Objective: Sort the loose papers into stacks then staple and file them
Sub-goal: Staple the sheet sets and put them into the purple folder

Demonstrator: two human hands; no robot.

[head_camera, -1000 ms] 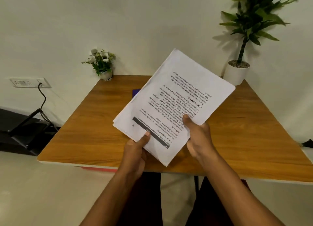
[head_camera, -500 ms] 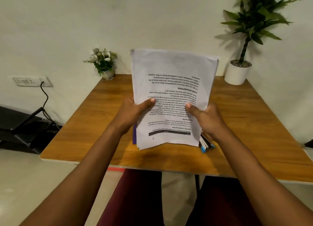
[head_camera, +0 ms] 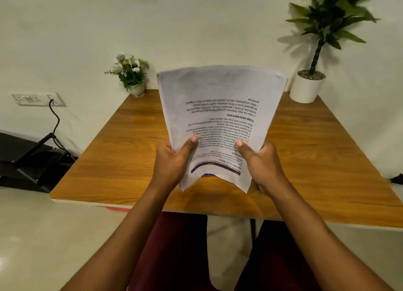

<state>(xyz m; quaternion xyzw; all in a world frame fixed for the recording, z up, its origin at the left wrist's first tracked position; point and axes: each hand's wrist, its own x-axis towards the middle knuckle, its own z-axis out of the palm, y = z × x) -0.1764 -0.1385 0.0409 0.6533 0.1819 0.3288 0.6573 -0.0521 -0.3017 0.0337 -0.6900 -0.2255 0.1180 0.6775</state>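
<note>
1. A sheaf of white printed paper sheets (head_camera: pixel 220 116) stands in the centre of the frame, held above a brown wooden table (head_camera: pixel 122 159). Its printed face is toward the camera, and the text reads upside down.
2. The left hand (head_camera: pixel 172 162) grips the sheaf's lower left edge. Its thumb lies flat across the printed face and points toward the upper right. The remaining fingers pass behind the sheets and are hidden.
3. The right hand (head_camera: pixel 261 162) grips the lower right edge. Its thumb presses on the printed face and points toward the upper left. The other fingers are curled behind the paper, out of sight.
4. The sheaf lies clamped between thumbs in front and fingers behind. The two thumbs are apart, with a band of text between them.
5. The bottom edge bows upward between the hands, and both lower corners hang below the thumbs. The top edge fans wider than the bottom.
6. A small purple item (head_camera: pixel 207 175) shows in the arch under the bottom edge. It cannot be identified.
7. A small white pot of white flowers (head_camera: pixel 132 74) stands at the table's far left corner.
8. A tall green plant in a white pot (head_camera: pixel 309 85) stands at the far right corner.
9. A white wall socket with a black cable (head_camera: pixel 39 99) sits at the left of the frame.
</note>
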